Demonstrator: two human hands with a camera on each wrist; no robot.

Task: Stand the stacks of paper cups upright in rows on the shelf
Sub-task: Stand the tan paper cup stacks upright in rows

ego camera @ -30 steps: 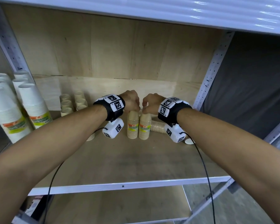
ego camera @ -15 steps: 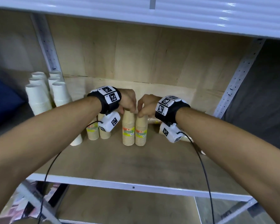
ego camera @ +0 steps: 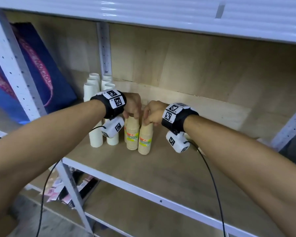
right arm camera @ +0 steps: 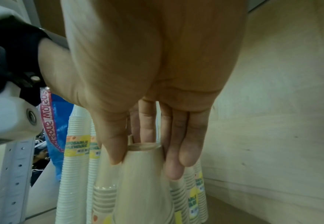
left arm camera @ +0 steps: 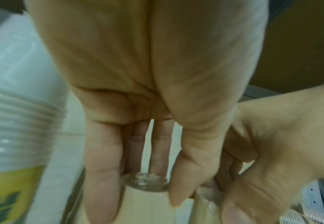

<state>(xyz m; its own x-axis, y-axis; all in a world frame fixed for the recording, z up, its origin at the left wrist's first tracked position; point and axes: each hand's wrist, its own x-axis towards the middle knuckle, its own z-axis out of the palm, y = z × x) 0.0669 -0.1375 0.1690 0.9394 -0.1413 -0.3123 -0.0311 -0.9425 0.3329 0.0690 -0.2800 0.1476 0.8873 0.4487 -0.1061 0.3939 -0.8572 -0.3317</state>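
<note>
Wooden shelf (ego camera: 169, 170): left hand (ego camera: 132, 106) and right hand (ego camera: 153, 112) are each pinching a tan cup stack's (ego camera: 144, 139) top; they should be setting them down level.

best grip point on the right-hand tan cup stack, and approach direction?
Probably the narrow closed top of the tan cup stack, from straight above. It stands upright and tapers upward, and another stack crowds its left side low down. The right hand already pinches there, fingers and thumb on opposite sides.

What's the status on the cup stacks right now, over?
Left hand grips the top of one tan stack, right hand the other. Both upright, side by side on the shelf. White stacks close left.
</note>
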